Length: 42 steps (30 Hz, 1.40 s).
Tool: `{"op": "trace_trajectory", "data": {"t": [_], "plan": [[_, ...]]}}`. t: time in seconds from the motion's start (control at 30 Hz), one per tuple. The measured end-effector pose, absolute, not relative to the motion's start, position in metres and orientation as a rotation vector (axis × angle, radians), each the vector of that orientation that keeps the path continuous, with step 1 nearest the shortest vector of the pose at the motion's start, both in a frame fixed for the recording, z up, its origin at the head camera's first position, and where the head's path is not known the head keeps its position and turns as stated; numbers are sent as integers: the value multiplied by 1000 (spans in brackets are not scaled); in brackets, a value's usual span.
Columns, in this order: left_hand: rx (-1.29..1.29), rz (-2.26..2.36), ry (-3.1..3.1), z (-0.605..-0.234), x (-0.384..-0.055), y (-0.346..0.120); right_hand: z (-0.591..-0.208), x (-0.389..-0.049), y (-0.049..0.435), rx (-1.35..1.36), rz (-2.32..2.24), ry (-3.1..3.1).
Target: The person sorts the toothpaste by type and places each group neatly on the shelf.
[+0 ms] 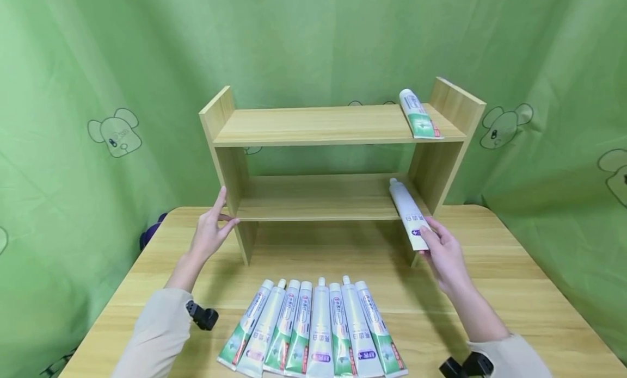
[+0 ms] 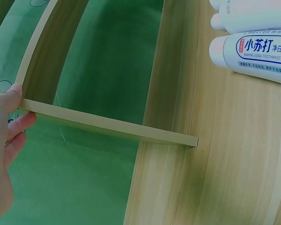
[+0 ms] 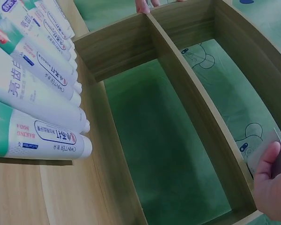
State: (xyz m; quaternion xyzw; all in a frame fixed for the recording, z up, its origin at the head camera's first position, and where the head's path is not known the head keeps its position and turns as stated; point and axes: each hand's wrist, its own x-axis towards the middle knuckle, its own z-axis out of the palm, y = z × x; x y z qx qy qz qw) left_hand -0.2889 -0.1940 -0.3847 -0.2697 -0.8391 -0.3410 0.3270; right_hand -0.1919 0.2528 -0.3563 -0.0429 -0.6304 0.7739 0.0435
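My right hand [image 1: 446,255] pinches the flat end of a white and purple toothpaste tube [image 1: 407,212]. The tube's cap end lies over the right part of the middle board of a wooden shelf [image 1: 313,198], and its tail sticks out past the front edge. With thumb and fingers on either side, my left hand [image 1: 208,234] grips the front edge of the shelf's left side panel [image 2: 107,124]. In the right wrist view the held tube [image 3: 262,152] is partly hidden by the fingers.
Several toothpaste tubes [image 1: 320,329] lie fanned in a row on the wooden table [image 1: 495,291], caps toward the shelf. A green and white tube [image 1: 418,117] lies at the right of the top board. A green curtain [image 1: 313,46] hangs behind.
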Motion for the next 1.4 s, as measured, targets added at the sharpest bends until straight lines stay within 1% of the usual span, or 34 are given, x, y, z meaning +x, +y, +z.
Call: {"op": "trace_trajectory", "data": {"t": [0.13, 0.4, 0.5, 0.67, 0.97, 1.17, 1.4], "plan": [[-699, -888, -2194, -386, -289, -194, -356, -196, 254, -111, 2407, -1882], [-711, -887, -2179, -386, -290, -195, -372, -195, 264, 147, 2532, -1728], [-710, -891, -2175, -385, -290, -195, -377, -194, 266, 201, 2533, -1699], [-710, -898, -2175, -385, -289, -195, -381, -195, 265, 196, 2439, -1746], [-717, -883, -2172, -386, -289, -194, -383, -203, 265, 107, 2198, -1936], [-734, -888, -2155, -387, -291, -195, -382, -211, 269, 123, 2049, -2036], [-738, -875, -2149, -387, -292, -197, -382, -220, 269, 116, 2041, -2038]]}}
